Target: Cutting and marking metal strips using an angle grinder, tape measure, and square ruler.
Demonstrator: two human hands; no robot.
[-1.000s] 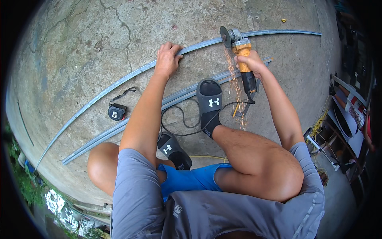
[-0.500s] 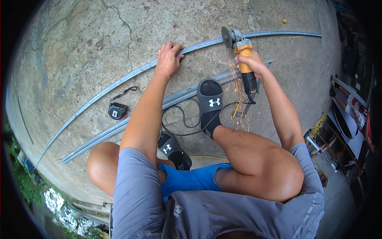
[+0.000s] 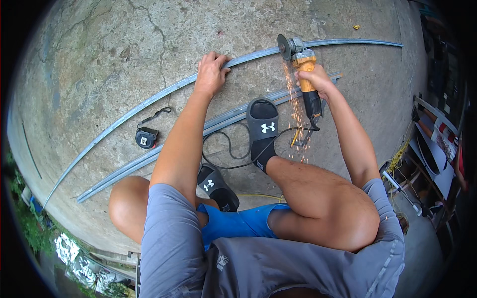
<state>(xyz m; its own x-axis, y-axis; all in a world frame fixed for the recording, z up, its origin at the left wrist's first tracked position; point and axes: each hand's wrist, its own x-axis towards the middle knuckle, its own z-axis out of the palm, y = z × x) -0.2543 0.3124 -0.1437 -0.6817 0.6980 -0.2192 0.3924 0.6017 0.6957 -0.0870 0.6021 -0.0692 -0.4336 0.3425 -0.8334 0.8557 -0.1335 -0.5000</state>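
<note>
Cracked concrete floor (image 3: pixel 109 64) is carrying one long grey metal channel (image 3: pixel 169 90), lying crosswise beyond the sandalled feet (image 3: pixel 262 118); judged light, stiff, slick-faced and likely burred at cuts, best taken by its edges well clear of the disc (image 3: pixel 283 46). Left hand (image 3: pixel 211 75) is gripping the channel; right hand (image 3: pixel 316 80), well apart, is clamping round the yellow body of an angle grinder (image 3: pixel 305 63), judged weighty and inclined to kick, its disc throwing sparks (image 3: pixel 294 94).
</note>
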